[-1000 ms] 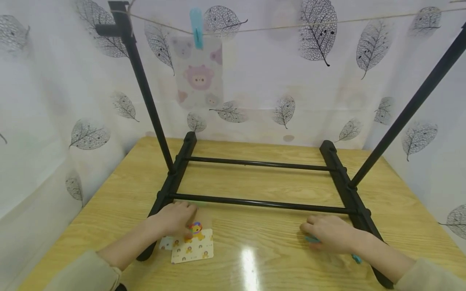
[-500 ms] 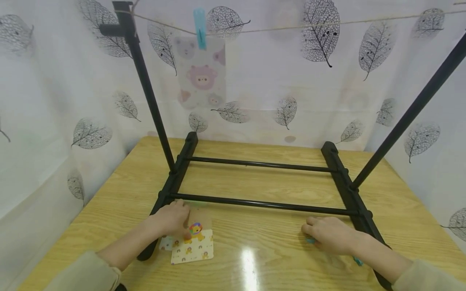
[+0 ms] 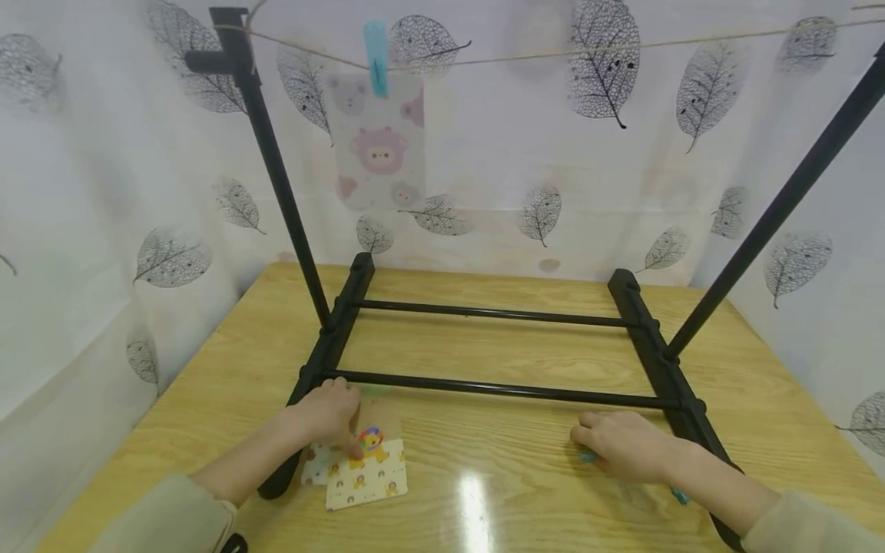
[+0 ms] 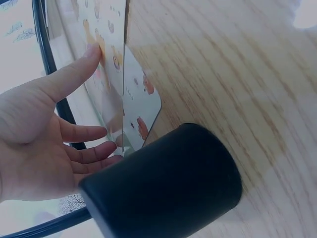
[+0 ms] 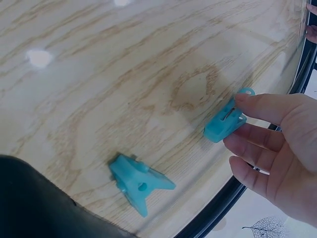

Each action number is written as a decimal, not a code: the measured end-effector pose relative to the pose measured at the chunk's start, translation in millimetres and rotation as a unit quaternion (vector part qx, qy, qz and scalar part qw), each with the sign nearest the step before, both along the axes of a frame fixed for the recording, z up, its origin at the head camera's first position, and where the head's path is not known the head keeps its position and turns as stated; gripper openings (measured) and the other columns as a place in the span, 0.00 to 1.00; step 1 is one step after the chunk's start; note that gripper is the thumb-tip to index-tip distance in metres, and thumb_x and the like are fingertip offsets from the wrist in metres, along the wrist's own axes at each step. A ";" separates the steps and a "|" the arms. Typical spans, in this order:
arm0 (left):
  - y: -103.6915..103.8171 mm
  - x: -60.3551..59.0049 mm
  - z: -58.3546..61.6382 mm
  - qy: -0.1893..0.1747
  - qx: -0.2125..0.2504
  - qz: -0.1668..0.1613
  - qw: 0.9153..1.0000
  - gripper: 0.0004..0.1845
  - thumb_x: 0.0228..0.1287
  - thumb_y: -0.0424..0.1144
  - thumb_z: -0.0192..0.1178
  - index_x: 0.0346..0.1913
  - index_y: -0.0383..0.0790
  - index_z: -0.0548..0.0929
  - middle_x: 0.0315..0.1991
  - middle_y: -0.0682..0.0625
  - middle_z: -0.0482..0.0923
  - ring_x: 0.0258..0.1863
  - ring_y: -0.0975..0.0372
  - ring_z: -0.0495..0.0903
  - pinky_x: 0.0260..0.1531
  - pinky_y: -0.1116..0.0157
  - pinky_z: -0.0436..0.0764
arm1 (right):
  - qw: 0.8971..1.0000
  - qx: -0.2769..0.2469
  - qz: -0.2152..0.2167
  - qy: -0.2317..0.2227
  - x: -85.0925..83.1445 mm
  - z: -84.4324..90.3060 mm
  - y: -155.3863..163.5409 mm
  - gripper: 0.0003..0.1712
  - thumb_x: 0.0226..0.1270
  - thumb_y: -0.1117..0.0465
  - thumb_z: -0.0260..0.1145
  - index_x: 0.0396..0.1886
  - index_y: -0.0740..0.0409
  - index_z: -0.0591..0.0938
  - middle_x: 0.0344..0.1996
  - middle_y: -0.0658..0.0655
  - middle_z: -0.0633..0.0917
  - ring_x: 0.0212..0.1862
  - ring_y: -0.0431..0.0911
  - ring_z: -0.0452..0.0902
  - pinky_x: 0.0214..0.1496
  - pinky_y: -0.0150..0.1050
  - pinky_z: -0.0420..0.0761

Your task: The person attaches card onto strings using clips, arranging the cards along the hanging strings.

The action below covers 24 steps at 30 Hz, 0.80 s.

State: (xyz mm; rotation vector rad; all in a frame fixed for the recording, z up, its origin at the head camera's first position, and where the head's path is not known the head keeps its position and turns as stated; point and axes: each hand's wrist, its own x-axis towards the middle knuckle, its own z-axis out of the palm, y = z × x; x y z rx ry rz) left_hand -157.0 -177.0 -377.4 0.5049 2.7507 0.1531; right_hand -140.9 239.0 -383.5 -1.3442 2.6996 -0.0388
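Observation:
My left hand (image 3: 330, 418) lies flat on the table at the rack's left foot. Its fingers are straight, and the thumb (image 4: 84, 62) touches a clear bag printed with a lion (image 3: 366, 468). A second small printed bag (image 4: 141, 106) peeks out beneath it. My right hand (image 3: 622, 445) rests palm down near the rack's right foot. Its thumb (image 5: 257, 104) and forefinger sit on either side of a teal clip (image 5: 225, 121) that lies on the wood. Another teal clip (image 5: 138, 181) lies loose nearer my wrist.
A black rack (image 3: 484, 384) stands on the wooden table (image 3: 518, 491), with two crossbars and slanted poles. A string (image 3: 553, 50) runs across the top. On it a teal clip (image 3: 376, 46) holds a bag with pink animal prints (image 3: 376, 142). Leaf-patterned curtains surround the table.

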 end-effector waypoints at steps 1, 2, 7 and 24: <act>0.0 -0.5 -0.2 -0.002 -0.001 0.003 1.000 0.43 0.32 0.54 0.77 0.47 0.27 0.74 0.39 0.37 0.68 0.39 0.47 0.69 0.42 0.50 0.72 | 1.000 -0.002 0.001 0.000 -0.1 -0.2 -0.1 0.16 0.47 0.66 0.74 0.26 0.49 0.74 0.23 0.39 0.64 0.22 0.32 0.57 0.21 0.25 0.61; 0.1 -0.9 -0.5 -0.004 -0.002 0.005 1.000 0.44 0.31 0.54 0.77 0.48 0.26 0.73 0.39 0.37 0.68 0.40 0.47 0.69 0.42 0.50 0.72 | 1.000 -0.002 0.001 -0.001 -0.3 -0.5 -0.2 0.16 0.48 0.66 0.73 0.26 0.49 0.73 0.23 0.39 0.64 0.22 0.32 0.57 0.21 0.25 0.61; 0.5 -1.2 -2.3 -0.006 -0.004 0.020 1.000 0.53 0.28 0.56 0.78 0.55 0.24 0.68 0.45 0.33 0.68 0.45 0.43 0.69 0.45 0.48 0.72 | 1.000 -0.004 0.009 0.004 -0.5 -1.3 -0.3 0.16 0.47 0.66 0.74 0.27 0.49 0.74 0.23 0.39 0.67 0.23 0.31 0.59 0.22 0.25 0.63; 1.1 3.4 -8.5 0.145 -0.017 -0.046 0.988 0.27 0.40 0.51 0.74 0.35 0.37 0.73 0.30 0.45 0.68 0.29 0.53 0.72 0.25 0.60 0.73 | 1.000 -0.004 0.024 0.010 -1.5 -0.2 0.2 0.15 0.48 0.66 0.73 0.33 0.52 0.76 0.25 0.42 0.70 0.24 0.32 0.63 0.23 0.26 0.65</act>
